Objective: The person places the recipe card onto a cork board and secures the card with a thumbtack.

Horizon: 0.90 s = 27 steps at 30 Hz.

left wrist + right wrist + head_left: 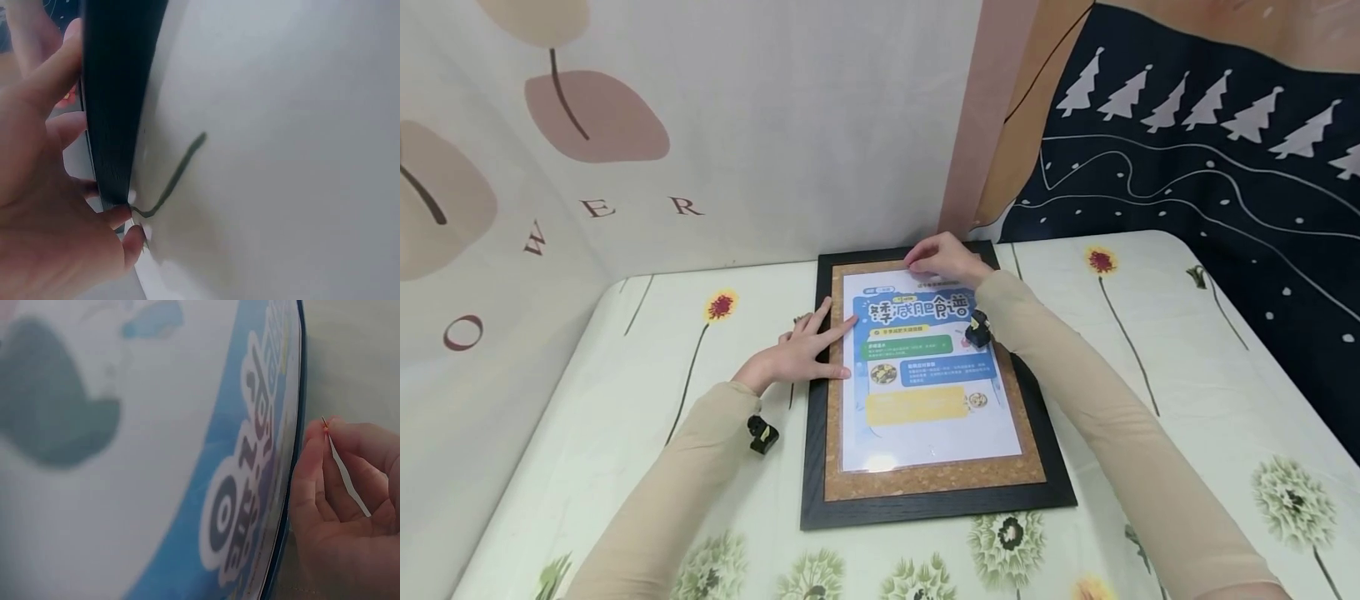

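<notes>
A printed sheet point(928, 437) with a glossy surface and blue heading lies on a cork board point(936, 477) with a black frame point(936, 514). My left hand point(801, 350) rests spread at the board's left side, thumb and index finger on the sheet's left edge. In the left wrist view its other fingers reach over the frame's side. Above the sheet's top edge, my right hand point(950, 258) pinches a tiny pin point(325, 422) between thumb and fingertips. Only the pin's thin metal point and a bit of reddish colour show; the rest is hidden by the fingers.
The board lies on a table with a white flowered cloth point(587, 400). Its top edge is close to a hanging pale curtain point(790, 125). A dark cloth with white trees point(1150, 183) hangs at the right. Small black cameras sit on both wrists.
</notes>
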{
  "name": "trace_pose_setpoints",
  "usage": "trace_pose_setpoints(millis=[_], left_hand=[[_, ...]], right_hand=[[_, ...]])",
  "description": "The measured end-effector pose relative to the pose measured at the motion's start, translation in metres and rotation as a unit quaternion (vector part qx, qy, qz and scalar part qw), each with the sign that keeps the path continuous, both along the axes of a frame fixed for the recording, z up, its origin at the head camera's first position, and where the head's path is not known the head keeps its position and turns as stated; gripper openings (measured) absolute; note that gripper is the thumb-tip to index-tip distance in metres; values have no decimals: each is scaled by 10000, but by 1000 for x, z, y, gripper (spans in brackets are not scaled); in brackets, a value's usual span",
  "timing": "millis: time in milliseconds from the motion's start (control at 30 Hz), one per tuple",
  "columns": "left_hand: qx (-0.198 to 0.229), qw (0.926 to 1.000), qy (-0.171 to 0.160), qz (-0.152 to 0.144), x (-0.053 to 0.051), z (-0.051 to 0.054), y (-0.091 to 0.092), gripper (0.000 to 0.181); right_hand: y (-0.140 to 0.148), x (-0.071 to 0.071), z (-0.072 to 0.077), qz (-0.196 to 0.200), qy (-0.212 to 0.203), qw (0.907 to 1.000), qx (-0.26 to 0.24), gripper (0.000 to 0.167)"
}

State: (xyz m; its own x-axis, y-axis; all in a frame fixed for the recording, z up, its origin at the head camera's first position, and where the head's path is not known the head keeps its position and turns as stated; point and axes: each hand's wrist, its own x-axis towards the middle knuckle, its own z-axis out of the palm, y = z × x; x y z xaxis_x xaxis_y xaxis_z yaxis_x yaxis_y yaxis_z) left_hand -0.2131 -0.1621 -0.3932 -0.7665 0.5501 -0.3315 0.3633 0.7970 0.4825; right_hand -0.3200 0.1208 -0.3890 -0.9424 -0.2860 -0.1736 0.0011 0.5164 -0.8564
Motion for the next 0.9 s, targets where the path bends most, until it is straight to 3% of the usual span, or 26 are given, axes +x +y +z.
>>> trace_pose_setpoints(millis=[900], left_hand=[[163, 9998, 78, 71, 0, -5, -3, 87]], right_hand=[[-15, -9, -2, -103, 126, 9989, 446, 13]])
